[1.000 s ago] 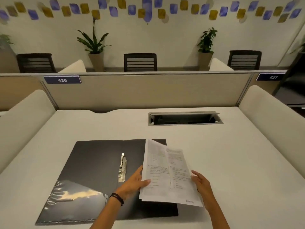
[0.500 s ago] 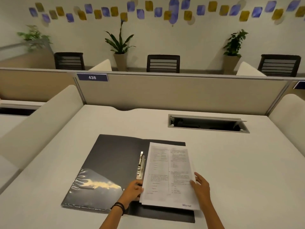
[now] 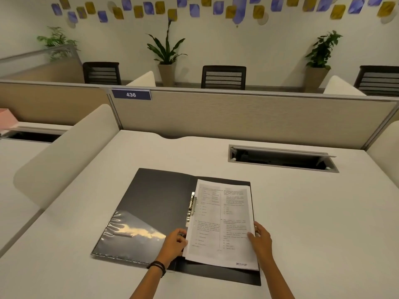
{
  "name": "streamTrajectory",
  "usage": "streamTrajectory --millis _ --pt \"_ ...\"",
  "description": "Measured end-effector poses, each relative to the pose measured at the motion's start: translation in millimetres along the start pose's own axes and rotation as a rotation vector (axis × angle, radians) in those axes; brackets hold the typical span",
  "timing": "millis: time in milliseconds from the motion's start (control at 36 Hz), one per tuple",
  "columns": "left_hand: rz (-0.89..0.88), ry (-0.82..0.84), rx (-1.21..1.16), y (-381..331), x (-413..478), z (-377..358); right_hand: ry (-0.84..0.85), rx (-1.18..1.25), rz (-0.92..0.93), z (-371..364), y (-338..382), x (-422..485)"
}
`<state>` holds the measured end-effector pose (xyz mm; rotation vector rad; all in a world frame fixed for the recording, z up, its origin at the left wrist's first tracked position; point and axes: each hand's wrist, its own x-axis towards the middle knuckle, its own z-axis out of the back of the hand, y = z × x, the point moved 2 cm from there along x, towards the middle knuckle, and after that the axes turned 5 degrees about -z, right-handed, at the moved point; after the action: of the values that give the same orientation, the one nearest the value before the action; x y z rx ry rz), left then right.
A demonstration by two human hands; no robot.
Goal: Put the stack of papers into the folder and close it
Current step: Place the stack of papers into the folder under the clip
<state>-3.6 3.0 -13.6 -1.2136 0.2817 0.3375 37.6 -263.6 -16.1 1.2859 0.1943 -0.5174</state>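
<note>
A black folder [image 3: 157,203] lies open and flat on the white desk, with a clear plastic pocket on its left flap and a metal clip [image 3: 191,209] along the spine. A stack of printed papers [image 3: 222,223] rests on the right flap, its left edge against the clip. My left hand [image 3: 174,244] pinches the stack's lower left edge. My right hand [image 3: 260,236] holds the stack's right edge, thumb on top of the sheets.
The desk [image 3: 323,223] has a recessed cable tray [image 3: 282,158] behind the folder to the right. Padded dividers stand at the left [image 3: 64,156] and far right, and a beige partition [image 3: 237,117] labelled 436 closes the back. Chairs and plants stand beyond.
The paper stack has come down from a tilted, lifted pose to lie on the folder's right flap against the clip. Both hands followed it down; the view shifted leftward.
</note>
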Motion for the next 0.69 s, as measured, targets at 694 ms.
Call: streamTrajectory --millis 694 --pt "-0.099 -0.060 -0.038 -14.7 -18.5 -14.1 -0.014 -0.278 0.110 2.1 5.8 -10.3"
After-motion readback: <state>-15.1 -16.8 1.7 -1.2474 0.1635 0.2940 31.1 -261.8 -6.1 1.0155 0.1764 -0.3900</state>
